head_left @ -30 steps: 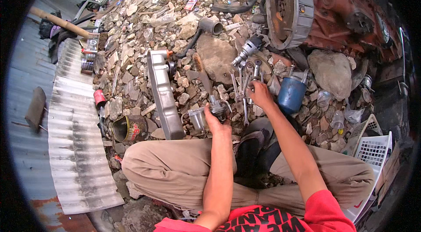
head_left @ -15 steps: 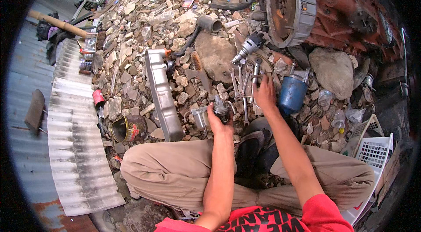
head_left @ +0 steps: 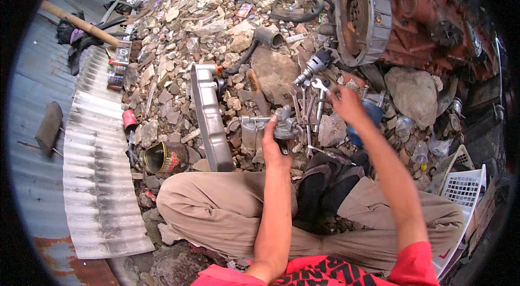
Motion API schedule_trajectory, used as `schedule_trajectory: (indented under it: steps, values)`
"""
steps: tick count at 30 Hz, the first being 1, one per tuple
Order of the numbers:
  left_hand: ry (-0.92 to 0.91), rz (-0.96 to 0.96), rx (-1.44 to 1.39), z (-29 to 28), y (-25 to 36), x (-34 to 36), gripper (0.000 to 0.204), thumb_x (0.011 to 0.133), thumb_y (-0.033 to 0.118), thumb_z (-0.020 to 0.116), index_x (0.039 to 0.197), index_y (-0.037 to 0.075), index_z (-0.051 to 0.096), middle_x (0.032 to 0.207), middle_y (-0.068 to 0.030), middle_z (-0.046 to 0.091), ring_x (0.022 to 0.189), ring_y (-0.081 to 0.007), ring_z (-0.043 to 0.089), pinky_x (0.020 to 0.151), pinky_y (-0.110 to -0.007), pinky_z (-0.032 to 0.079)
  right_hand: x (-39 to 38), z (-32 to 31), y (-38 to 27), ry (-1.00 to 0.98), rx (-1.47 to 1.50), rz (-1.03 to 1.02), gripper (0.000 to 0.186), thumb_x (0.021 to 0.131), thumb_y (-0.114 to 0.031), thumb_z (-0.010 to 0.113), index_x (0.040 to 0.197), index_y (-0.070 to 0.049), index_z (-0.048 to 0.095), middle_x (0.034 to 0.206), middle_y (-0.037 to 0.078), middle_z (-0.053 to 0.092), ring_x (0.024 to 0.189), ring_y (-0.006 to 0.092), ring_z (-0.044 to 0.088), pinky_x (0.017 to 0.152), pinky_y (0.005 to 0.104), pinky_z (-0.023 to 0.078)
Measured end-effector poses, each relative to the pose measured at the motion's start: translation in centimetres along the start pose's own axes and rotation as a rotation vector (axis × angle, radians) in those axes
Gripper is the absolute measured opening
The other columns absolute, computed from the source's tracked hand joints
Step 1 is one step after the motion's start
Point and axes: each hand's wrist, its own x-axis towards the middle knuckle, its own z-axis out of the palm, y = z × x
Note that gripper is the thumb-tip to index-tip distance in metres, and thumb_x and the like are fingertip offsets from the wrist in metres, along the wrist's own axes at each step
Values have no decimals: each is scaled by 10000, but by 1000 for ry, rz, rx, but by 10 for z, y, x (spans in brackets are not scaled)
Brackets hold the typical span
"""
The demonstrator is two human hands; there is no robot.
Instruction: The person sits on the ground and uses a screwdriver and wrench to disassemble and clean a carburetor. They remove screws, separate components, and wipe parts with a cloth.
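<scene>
Mostly stony ground (head_left: 176, 58) (pale corrugated sheet (head_left: 103, 178) along the left).

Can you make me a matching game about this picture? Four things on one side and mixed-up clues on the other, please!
Things:
1. Cast metal part
2. Canister
3. Bamboo pole
4. Tin

Clues:
A. Tan, sticking out at the upper left of the picture
B. Near the left knee, with its round opening showing
C. Gripped in the left hand
D. Blue, partly hidden behind the right hand

Right pairs: 1-C, 2-D, 3-A, 4-B
</scene>
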Motion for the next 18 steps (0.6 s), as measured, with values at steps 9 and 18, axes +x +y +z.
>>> schedule_trajectory:
  steps: [9, 18]
  values:
    - [-224, -540, -672, 19, 11, -28, 480, 835, 474, 599, 1074, 58, 605, 1064, -151, 618, 943, -301, 577, 709, -382, 509, -63, -99, -92, -377, 377, -429, 186, 916, -156, 618, 947, 27, 611, 743, 152, 600, 670, 210, 577, 647, 335, 453]
    - [-209, -526, -638, 8, 25, -26, 528, 833, 482, 635, 1071, 16, 566, 1054, -179, 587, 943, -335, 575, 787, -437, 561, -75, -112, -128, -343, 129, -512, 229, 889, -209, 634, 972, 5, 637, 845, 225, 658, 825, 417, 631, 710, 448, 491]
